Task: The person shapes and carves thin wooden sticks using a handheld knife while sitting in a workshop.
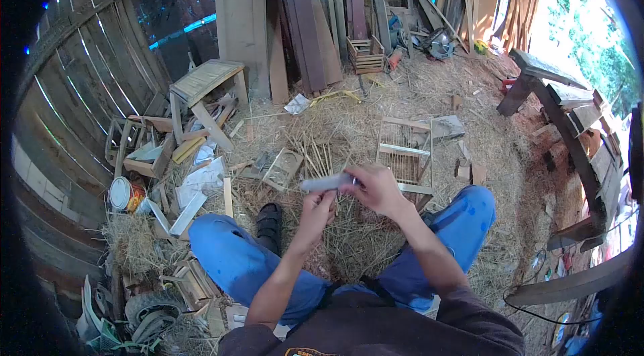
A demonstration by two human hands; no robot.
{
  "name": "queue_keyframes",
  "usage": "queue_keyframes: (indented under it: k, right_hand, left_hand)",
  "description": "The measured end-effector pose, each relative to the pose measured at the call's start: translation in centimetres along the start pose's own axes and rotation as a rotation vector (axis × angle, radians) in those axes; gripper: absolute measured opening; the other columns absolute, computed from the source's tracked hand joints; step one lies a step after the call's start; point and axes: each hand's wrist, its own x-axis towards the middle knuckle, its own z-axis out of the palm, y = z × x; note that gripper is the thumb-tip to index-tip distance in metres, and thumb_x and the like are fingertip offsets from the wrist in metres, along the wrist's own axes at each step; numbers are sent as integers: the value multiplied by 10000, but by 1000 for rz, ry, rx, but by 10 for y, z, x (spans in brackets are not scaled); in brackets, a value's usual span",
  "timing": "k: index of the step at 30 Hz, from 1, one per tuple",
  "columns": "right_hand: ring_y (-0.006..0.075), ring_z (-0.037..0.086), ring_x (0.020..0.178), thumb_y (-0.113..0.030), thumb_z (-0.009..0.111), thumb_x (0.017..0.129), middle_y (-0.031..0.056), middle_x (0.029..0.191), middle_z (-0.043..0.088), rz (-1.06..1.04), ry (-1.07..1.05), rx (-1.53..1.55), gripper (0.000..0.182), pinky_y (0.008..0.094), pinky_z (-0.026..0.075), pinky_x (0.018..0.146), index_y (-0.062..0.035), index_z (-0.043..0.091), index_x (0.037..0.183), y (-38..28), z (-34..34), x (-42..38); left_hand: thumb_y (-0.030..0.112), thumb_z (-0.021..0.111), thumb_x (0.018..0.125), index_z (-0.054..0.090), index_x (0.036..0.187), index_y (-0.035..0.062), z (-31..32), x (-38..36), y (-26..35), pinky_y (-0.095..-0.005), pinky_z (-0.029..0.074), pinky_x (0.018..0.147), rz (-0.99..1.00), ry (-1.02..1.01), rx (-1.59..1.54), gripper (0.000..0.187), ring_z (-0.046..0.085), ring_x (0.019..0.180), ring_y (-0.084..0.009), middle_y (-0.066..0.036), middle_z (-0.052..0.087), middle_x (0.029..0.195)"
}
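In front of my knees, my right hand (377, 189) is closed around the handle end of a broad grey blade, which looks like a large knife (323, 183). The blade points left and is slightly blurred. My left hand (315, 214) is pinched just below the blade, and whatever thin piece it holds is hidden by the fingers. Several thin sticks (315, 156) lie on the ground just beyond the hands. A slatted wooden frame with thin rods (404, 150) lies to the right of them, and a small wooden frame (283, 169) lies to the left.
A small wooden table (206, 81) stands at the left, near a paint can (121, 193). Tall planks (302, 20) lean at the back beside a slatted crate (365, 55). A wooden bench (570, 114) runs along the right. Shavings cover the ground.
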Motion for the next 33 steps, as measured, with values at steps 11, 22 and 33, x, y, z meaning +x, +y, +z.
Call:
queue_keyframes:
  k: [11,22,33]
  right_hand:
    - [385,659,763,-342,748,870,173,788,673,78,18,-31,298,474,506,688,-70,691,976,19,6,2]
    - [340,659,721,-308,788,816,138,790,685,196,81,-94,308,434,500,664,-77,719,1008,13,-9,7]
    - [311,648,637,-372,822,782,127,713,667,12,160,-150,352,410,489,592,-87,728,966,17,0,2]
  left_hand:
    - [230,541,1056,518,1461,117,0,1,-5,-208,211,432,-24,17,-19,421,269,486,-13,107,283,649]
    - [236,532,1066,505,1471,93,3,-2,5,-207,234,416,20,-18,-45,430,303,488,-6,106,342,645]
    - [219,536,1058,561,1407,79,-1,2,-5,-207,227,415,-65,35,-24,376,285,469,-15,97,342,624]
